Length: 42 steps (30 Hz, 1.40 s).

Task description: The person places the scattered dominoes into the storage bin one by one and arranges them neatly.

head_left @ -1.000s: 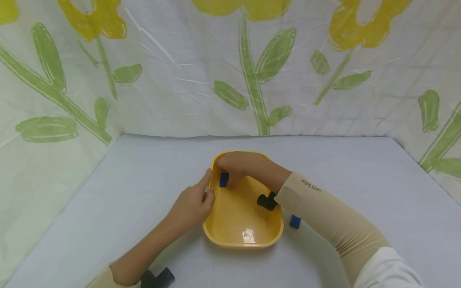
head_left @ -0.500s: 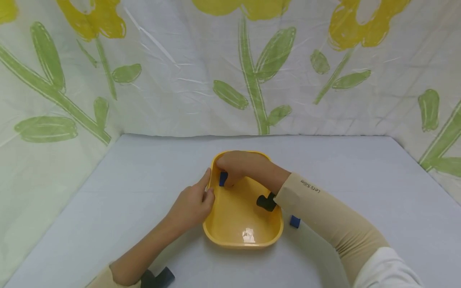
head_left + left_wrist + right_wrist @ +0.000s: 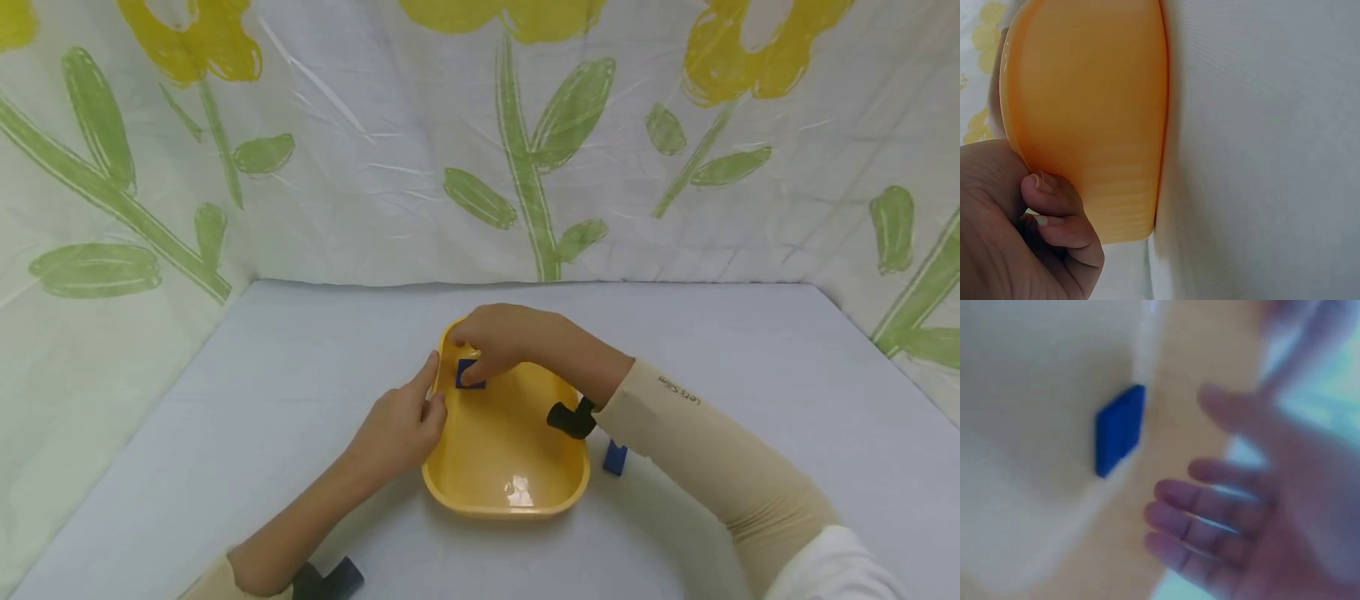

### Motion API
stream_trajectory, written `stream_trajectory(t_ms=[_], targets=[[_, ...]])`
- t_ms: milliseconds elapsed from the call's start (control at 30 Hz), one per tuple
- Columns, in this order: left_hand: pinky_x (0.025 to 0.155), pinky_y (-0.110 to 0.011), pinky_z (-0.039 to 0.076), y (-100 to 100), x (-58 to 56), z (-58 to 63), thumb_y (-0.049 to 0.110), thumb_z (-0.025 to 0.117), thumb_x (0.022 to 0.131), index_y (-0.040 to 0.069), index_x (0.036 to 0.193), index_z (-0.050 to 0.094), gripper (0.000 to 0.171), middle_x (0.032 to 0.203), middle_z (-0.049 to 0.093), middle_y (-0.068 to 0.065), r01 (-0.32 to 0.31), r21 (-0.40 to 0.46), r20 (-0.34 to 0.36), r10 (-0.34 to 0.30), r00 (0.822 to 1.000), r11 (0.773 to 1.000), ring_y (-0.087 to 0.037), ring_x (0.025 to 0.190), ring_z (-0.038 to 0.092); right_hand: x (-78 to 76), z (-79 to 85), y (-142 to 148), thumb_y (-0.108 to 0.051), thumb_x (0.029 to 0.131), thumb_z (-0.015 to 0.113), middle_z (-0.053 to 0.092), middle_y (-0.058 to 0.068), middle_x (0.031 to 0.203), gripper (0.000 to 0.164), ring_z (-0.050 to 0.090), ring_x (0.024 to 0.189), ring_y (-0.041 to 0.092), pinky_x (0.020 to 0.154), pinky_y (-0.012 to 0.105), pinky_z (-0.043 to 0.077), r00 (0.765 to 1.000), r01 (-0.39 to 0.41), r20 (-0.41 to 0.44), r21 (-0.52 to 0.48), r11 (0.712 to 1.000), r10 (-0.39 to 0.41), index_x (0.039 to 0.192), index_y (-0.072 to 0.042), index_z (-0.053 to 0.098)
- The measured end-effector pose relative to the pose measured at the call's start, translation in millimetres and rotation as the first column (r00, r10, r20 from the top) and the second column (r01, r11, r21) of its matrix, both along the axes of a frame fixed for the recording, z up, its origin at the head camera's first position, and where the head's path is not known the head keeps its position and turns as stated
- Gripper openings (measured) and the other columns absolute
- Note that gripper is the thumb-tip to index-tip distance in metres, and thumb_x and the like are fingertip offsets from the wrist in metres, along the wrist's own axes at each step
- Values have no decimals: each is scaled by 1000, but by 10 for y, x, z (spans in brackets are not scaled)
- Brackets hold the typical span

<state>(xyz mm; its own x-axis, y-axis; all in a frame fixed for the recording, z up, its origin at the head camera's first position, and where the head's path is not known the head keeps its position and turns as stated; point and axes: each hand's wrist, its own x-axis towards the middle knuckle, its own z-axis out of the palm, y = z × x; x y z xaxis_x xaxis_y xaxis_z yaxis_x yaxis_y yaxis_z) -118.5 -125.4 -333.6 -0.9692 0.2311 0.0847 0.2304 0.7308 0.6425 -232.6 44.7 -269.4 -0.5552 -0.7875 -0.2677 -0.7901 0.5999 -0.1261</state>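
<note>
A yellow plastic tub [image 3: 506, 454] stands on the white table. My left hand [image 3: 399, 427] grips its left rim, the fingers curled below the edge in the left wrist view. Inside, against the far left of the tub, lies a flat blue block [image 3: 462, 367]. My right hand [image 3: 508, 335] hovers over that end with thumb and fingers spread and nothing between them; in the head view the thumb overlaps the block. The right wrist view shows the whole block [image 3: 1120, 430] lying apart from the fingers, with a seam across its face.
A second blue block [image 3: 615, 458] lies on the table right of the tub, partly covered by the right sleeve [image 3: 697, 442]. Black wrist mounts [image 3: 572, 419] sit on both wrists. A flower-printed white sheet [image 3: 337, 208] hangs behind the table.
My right hand has let go of the blue block, opened, and drawn slightly up and right. More of both blue blocks shows. My left hand has not moved.
</note>
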Motion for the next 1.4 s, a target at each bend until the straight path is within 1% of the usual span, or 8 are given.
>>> stream_trajectory(t_ms=[233, 367, 500, 733, 933, 1067, 1233, 1400], targets=[[44, -24, 34, 7, 9, 13, 13, 50, 100, 0, 156, 29, 61, 51, 40, 4, -8, -6, 10, 9, 1000, 1000, -10, 42, 35, 200, 233, 352, -38, 92, 73, 67, 8, 112, 49, 61, 100, 21, 88, 37, 50, 1000, 2, -23, -78, 997, -3, 128, -7, 62], [44, -24, 34, 11, 16, 15, 13, 50, 100, 0, 156, 29, 62, 51, 40, 4, -10, -4, 6, 10, 1000, 1000, -10, 43, 36, 341, 309, 619, -35, 91, 74, 67, 3, 110, 46, 62, 99, 21, 88, 37, 51, 999, 49, -16, -155, 987, -52, 126, -8, 64], [44, -24, 35, 11, 21, 15, 13, 50, 100, 0, 156, 29, 62, 51, 41, 4, -13, -4, 6, 13, 1000, 1000, -10, 43, 37, 488, 322, 875, -38, 91, 74, 65, -4, 111, 41, 61, 100, 17, 87, 38, 52, 991, 134, 19, -191, 972, -133, 123, -14, 65], [44, -24, 36, 12, 16, 14, 14, 50, 100, 1, 157, 28, 62, 51, 42, 3, -17, -9, 15, 17, 1000, 1000, -10, 43, 37, 684, 279, 1270, -36, 90, 75, 65, -8, 111, 33, 62, 99, 15, 83, 38, 54, 981, 195, 67, -272, 942, -183, 116, -18, 68], [44, -24, 36, 20, 20, 28, 15, 50, 100, 1, 157, 28, 63, 51, 42, 3, -24, -9, 25, 24, 999, 1000, -11, 43, 38, 793, 168, 1551, -25, 90, 74, 61, -14, 92, 10, 58, 85, 10, 76, 32, 51, 977, 209, 93, -285, 935, -191, 98, -25, 67], [44, -24, 37, 20, 20, 29, 15, 50, 100, 2, 157, 27, 63, 51, 42, 2, -26, -11, 25, 26, 999, 1000, -11, 43, 38, 836, 7, 1688, -15, 87, 75, 58, -12, 88, 15, 57, 83, 12, 73, 30, 51, 980, 194, 96, -271, 943, -174, 91, -27, 68], [44, -25, 37, 21, 14, 19, 15, 50, 100, 2, 157, 27, 63, 51, 43, 2, -24, -10, 22, 25, 999, 1000, -11, 42, 38, 919, -208, 1737, -19, 82, 82, 53, -9, 84, 20, 52, 77, 11, 65, 25, 46, 987, 150, 92, -241, 959, -131, 86, -27, 64], [44, -24, 36, 22, 17, 22, 14, 49, 100, 0, 157, 27, 63, 51, 41, 3, -16, -10, 14, 16, 1000, 1000, -10, 42, 37, 1008, -327, 1695, -19, 79, 85, 51, -13, 86, 22, 50, 75, 6, 66, 24, 46, 990, 126, 83, -214, 969, -111, 88, -30, 68]])
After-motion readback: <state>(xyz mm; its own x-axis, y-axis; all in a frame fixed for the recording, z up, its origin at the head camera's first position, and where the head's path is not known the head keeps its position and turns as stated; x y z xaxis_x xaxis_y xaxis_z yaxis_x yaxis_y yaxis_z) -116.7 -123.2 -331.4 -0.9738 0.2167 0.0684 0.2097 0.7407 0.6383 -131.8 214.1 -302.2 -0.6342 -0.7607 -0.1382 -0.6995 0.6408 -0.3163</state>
